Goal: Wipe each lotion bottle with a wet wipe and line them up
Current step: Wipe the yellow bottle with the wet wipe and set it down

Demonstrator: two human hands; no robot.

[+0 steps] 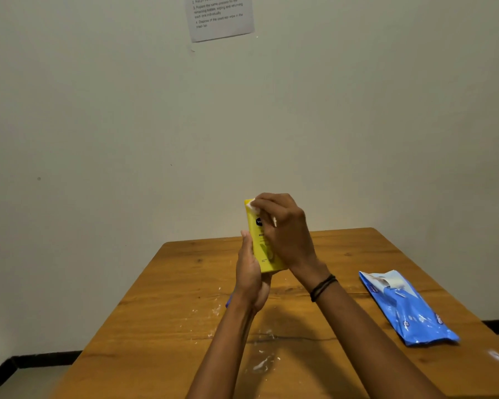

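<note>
A yellow lotion bottle (260, 249) is held upright above the wooden table (167, 312). My left hand (249, 272) grips its lower part from the left. My right hand (285, 231) covers the bottle's right side and presses a white wet wipe (254, 207) against its top. Most of the wipe is hidden under my fingers. A small blue thing (227, 302) peeks out behind my left wrist; what it is I cannot tell.
A blue pack of wet wipes (409, 309) lies on the table's right side with its flap lifted. White smears mark the table's middle. A plain wall stands just behind the table, with a printed sheet (221, 15) taped high up.
</note>
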